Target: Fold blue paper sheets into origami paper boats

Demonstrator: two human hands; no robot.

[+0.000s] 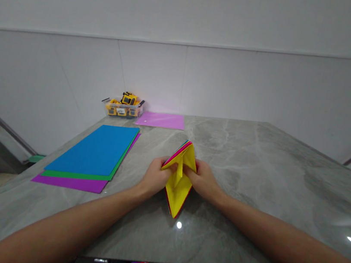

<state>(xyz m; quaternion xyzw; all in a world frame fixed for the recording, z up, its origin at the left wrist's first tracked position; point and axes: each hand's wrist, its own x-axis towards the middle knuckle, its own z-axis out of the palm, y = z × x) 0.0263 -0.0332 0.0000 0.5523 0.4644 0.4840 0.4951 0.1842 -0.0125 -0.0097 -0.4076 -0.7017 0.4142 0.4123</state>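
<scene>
Between my two hands is a folded paper piece (pixel 178 197), yellow on the side facing me, with red, pink and blue layers showing along its edges. It stands tilted over the table, with a point downward and a raised ridge in its middle. My left hand (pixel 157 173) grips its left edge, thumb pressed on the yellow face. On the opposite edge, my right hand (pixel 203 177) pinches it the same way. Most of the fingers behind the paper are hidden.
A stack of blue, green and purple sheets (pixel 94 150) lies on the left of the grey marble table (pixel 255 169). At the back, near the wall, are a clear bin (pixel 122 110) of yellow toy vehicles and a pink sheet (pixel 161 120).
</scene>
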